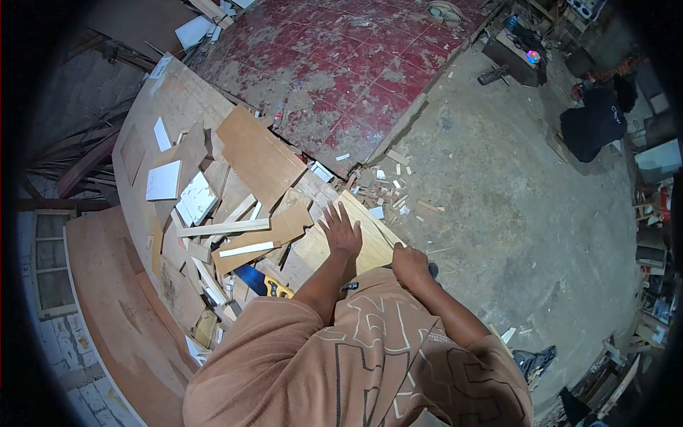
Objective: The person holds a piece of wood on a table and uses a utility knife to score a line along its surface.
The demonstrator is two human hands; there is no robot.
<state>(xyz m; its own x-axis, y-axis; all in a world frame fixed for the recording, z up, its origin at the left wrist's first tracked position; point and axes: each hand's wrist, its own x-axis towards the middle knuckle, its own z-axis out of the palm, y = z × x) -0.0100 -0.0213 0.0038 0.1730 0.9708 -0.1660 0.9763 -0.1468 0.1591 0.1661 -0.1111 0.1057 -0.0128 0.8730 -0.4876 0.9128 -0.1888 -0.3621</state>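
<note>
A pale wooden board [371, 248] lies right in front of my body, at the near right edge of the littered work surface. My left hand [341, 233] rests on it, palm down and fingers spread. At the board's right edge, my right hand [410, 265] is closed in a fist; what its fingers hold, if anything, is hidden. A thin dark line runs along that edge of the board, up from the fist. Left of my left forearm lies a handsaw [252, 280] with a blue blade and a yellow handle, partly covered by my sleeve.
Offcuts, white panels [163, 181] and a brown sheet [261, 152] crowd the work surface on the left. Wood scraps [398, 185] litter the concrete floor [491, 213]. Red tiles [341, 57] lie beyond. A black cloth [592, 127] is at the right.
</note>
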